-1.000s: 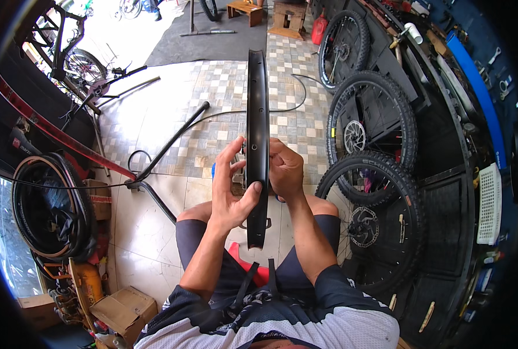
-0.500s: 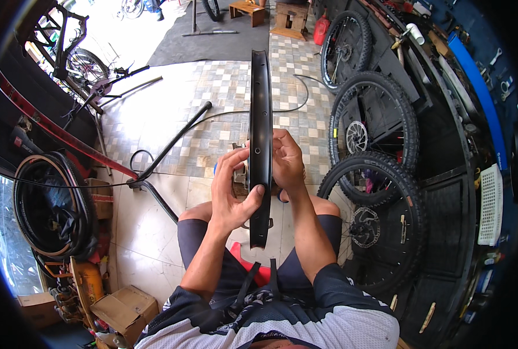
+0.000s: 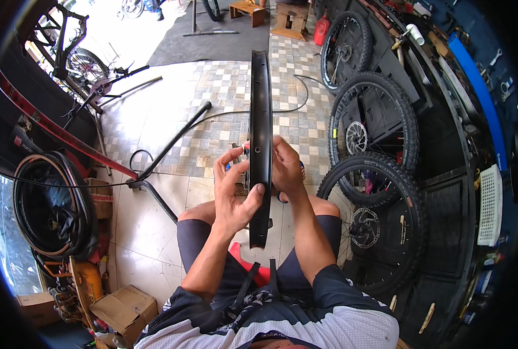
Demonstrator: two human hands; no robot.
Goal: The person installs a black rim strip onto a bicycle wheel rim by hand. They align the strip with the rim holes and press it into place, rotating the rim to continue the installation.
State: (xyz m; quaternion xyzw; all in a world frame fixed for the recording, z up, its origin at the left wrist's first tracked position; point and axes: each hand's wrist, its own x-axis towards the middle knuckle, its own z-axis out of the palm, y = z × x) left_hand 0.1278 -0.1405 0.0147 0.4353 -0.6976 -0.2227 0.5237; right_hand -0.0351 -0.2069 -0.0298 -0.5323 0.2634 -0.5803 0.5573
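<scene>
A black bicycle wheel rim (image 3: pixel 260 122) without a tyre stands upright in front of me, seen edge-on, with small spoke holes along its channel. My left hand (image 3: pixel 234 195) grips it from the left, thumb pressed on the rim's near edge and the fingers bent towards the hub side. Metal hub parts (image 3: pixel 240 174) show partly behind those fingers. On the other side my right hand (image 3: pixel 287 168) has its fingers bent in close against the rim. Its fingertips are partly hidden by the rim, so what they pinch cannot be made out.
Several wheels with knobby tyres (image 3: pixel 413 139) lean along the right side. A black stand tube (image 3: pixel 177 136) and a thin cable cross the tiled floor. Tyres (image 3: pixel 23 215) hang at the left, above a cardboard box (image 3: pixel 125 311). A red stool (image 3: pixel 238 253) shows between my knees.
My left fingers have shifted and spread a little beside the rim, uncovering a small red spot there. The right fingers have moved slightly lower. The rim stays in place.
</scene>
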